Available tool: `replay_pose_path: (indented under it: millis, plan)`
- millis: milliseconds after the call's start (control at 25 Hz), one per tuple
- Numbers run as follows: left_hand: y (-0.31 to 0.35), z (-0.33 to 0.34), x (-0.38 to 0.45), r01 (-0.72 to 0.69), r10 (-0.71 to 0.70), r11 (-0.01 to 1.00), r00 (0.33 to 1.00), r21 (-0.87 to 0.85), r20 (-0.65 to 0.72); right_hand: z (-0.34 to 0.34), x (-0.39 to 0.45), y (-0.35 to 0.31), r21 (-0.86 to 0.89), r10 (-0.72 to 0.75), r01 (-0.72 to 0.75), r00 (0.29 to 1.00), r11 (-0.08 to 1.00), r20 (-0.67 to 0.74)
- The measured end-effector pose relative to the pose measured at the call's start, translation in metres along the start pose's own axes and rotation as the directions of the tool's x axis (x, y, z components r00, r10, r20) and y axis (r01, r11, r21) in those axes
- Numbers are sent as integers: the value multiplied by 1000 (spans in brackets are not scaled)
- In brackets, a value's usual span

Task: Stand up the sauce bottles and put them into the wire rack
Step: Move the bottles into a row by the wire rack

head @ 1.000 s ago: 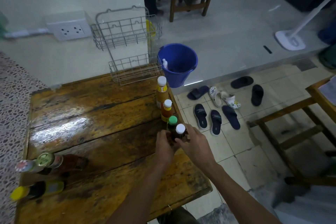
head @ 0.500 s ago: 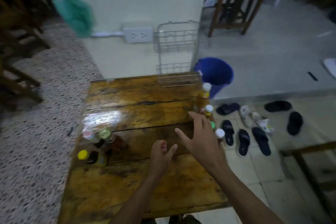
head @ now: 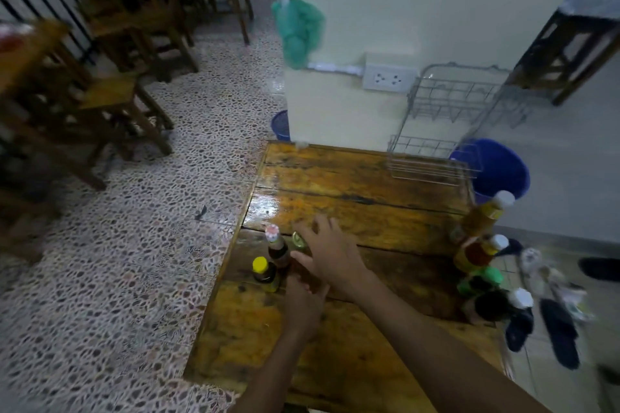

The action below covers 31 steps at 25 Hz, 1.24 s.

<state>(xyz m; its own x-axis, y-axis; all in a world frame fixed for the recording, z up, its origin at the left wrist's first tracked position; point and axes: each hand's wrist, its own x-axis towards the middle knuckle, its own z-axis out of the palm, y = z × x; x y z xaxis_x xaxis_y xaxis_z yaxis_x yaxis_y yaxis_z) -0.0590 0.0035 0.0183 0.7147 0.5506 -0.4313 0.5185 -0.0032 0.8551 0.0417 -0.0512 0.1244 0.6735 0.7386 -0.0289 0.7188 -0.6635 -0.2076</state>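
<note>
Four bottles (head: 483,258) stand right, three bottles (head: 273,261) left; right hand (head: 330,255) spread, left hand (head: 303,305) grip unclear.

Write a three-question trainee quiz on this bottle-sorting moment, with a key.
1. True or false: the wire rack already holds a bottle.
2. How many bottles stand along the table's right edge?
3. The right hand reaches toward: A) the blue bucket B) the bottles at the table's left edge C) the wall socket

Key: 1. False, it is empty. 2. Four, from the tall white-capped bottle to the dark white-capped bottle. 3. B, near the yellow-capped bottle.
</note>
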Motion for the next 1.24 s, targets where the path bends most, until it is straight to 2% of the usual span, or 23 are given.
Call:
replay_pose_path:
  millis: [80,120,200,240,280,400,440,520,600,640,720,960,1120,1200,1240]
  plan:
    - [-5,2,14,-22,22,1000,999,-17,23,0,2,2,-49,-43,44,999,998,25]
    - [-4,5,18,-9,9,999,1000,39,12,0,0,5,-61,-68,72,996,996,55]
    - [-6,11,23,16,1,952,998,306,-57,-1,-11,14,-56,-96,102,990,993,104]
    - [-7,15,25,-48,84,904,994,424,-67,-3,-18,21,-28,-89,92,992,995,95]
    - [-1,18,24,-166,208,873,977,459,-43,-6,-26,27,8,-76,76,995,997,63]
    - [23,25,20,-503,499,841,863,201,73,-25,-43,47,-8,-62,61,991,998,-115]
    - [33,29,22,-548,532,827,835,125,140,-33,-46,55,-67,-65,56,987,996,-144]
    - [55,31,26,-519,477,854,806,31,351,-49,-50,74,-195,-104,71,982,978,-160]
    - [83,28,30,-480,382,877,714,14,587,-62,-56,96,-266,-145,95,974,959,-173]
    - [95,28,32,-503,370,864,661,20,652,-67,-59,105,-268,-147,95,972,959,-182]
    - [114,31,29,-542,369,840,616,35,696,-73,-62,117,-221,-109,63,973,973,-201]
    - [107,50,24,-601,388,791,640,117,663,-65,-71,123,-150,157,-183,973,972,-172]
    - [96,59,15,-573,358,794,710,202,606,-58,-80,115,-64,397,-410,905,910,-155]
    - [99,58,12,-544,318,810,720,219,617,-55,-81,111,-43,425,-438,889,898,-169]
    - [102,56,14,-519,278,828,706,209,651,-54,-81,111,-45,387,-402,901,914,-196]
